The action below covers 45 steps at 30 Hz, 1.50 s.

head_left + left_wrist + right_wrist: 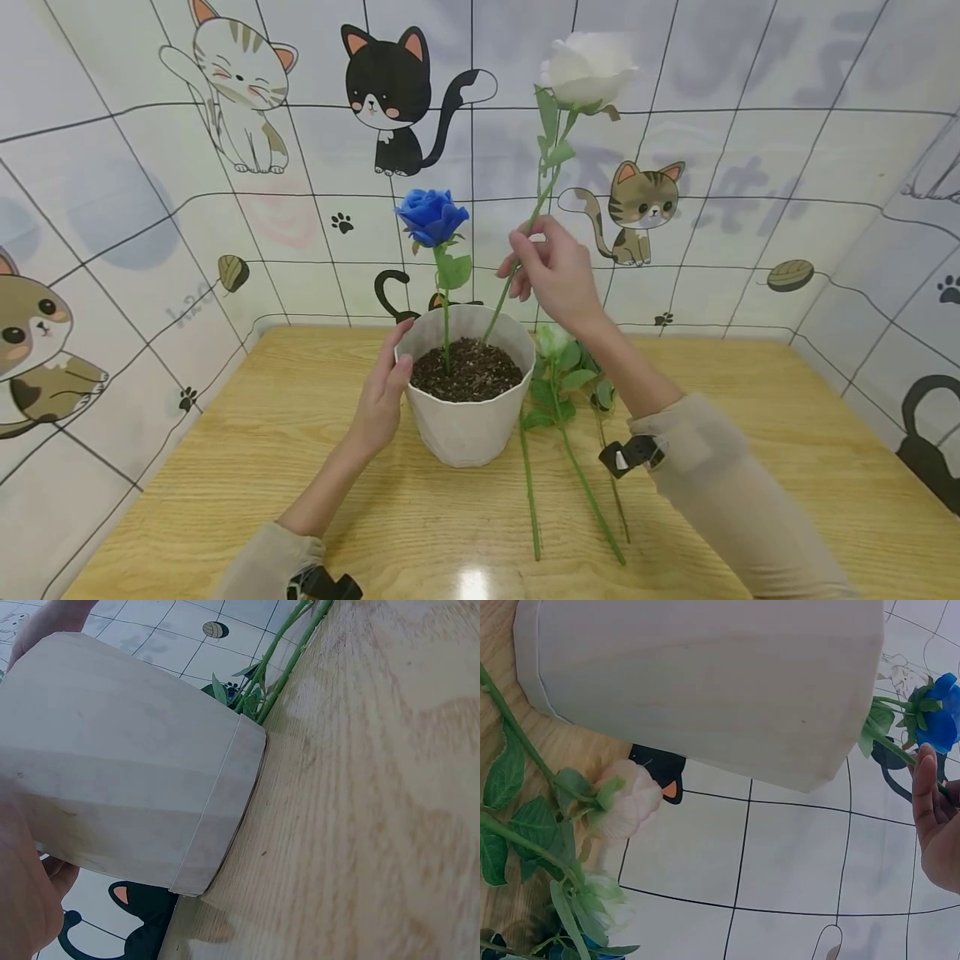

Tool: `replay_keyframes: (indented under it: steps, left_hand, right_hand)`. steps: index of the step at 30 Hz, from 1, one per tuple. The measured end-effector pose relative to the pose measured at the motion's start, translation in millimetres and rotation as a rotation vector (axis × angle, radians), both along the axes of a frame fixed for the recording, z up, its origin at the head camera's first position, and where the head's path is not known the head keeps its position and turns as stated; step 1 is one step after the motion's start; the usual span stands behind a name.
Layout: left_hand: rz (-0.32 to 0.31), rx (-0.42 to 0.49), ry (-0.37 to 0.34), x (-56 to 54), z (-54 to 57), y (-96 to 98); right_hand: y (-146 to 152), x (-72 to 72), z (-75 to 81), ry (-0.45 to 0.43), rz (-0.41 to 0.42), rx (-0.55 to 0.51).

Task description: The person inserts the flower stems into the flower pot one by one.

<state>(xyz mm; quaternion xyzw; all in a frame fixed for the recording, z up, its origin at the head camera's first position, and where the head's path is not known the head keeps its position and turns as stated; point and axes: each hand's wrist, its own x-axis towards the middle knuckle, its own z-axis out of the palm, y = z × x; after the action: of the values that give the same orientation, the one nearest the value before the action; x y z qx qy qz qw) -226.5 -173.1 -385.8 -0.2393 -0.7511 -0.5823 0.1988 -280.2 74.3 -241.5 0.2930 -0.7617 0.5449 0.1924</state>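
Pot [468, 429] on wooden table [225, 450] | left hand [381, 404]: thumb and fingers curved round its side, likely steadying it | right hand [557, 273]: pinching a tilted white rose [588, 73] by its stem, foot at the soil [480, 375] beside a blue rose [432, 218], presumably to guide it

- Passable along the table's [225, 467] left and right edges.
- Blocked toward the back edge by the pot [467, 433] and blue rose [432, 218].
- Obstructed to its right by loose flowers [576, 379].
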Motion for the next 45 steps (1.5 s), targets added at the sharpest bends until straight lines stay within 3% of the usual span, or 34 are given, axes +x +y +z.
replay_keyframes:
  steps: [8, 24, 30, 45]
  left_hand:
    - [0.002, 0.0, -0.004, -0.8, -0.6, -0.5]
    - [0.01, -0.011, 0.013, -0.9, -0.9, -1.2]
    - [-0.003, 0.001, 0.018, -1.4, -0.3, -1.0]
    - [-0.003, -0.013, 0.016, -1.6, -0.2, -0.8]
  right_hand:
    - [-6.3, -2.1, -9.4, 0.04, 0.008, 0.021]
    - [-16.7, -4.1, -22.3, 0.017, -0.008, 0.061]
    - [-19.8, -5.0, -23.5, 0.065, -0.028, 0.057]
    - [-26.3, -10.7, -27.2, 0.059, -0.047, 0.064]
